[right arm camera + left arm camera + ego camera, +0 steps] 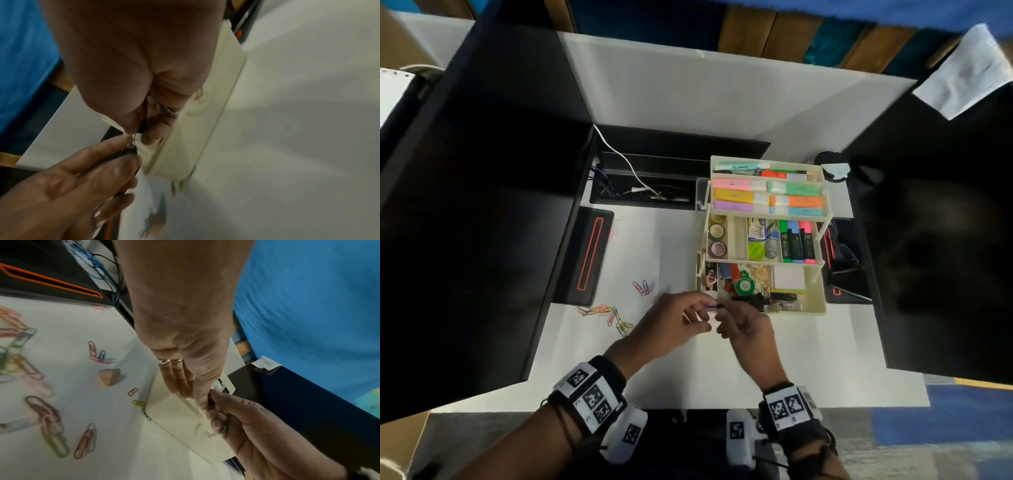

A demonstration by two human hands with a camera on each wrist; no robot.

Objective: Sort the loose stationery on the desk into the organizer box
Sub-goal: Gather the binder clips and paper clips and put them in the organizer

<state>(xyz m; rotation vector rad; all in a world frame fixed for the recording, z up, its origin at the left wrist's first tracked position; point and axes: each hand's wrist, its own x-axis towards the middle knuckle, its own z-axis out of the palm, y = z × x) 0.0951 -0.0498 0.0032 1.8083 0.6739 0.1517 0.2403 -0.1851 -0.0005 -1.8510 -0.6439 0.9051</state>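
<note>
The cream tiered organizer box (810, 310) stands on the white desk, its trays holding highlighters, tape rolls and small items. My two hands meet just off its front left corner. My left hand (705, 311) and right hand (722, 312) pinch the two ends of a small paper clip (711, 307). In the right wrist view the paper clip (131, 141) hangs below my right thumb, beside something small and black (141, 129) in the same pinch. Loose coloured paper clips (606, 313) lie to the left, with a smaller bunch (642, 287) farther back.
Tall black panels flank the desk. A black unit with a red outline (587, 255) sits left, and an open cable trough (643, 185) lies behind. Black glasses (842, 263) rest right of the box. A tan wedge (109, 376) lies among the clips.
</note>
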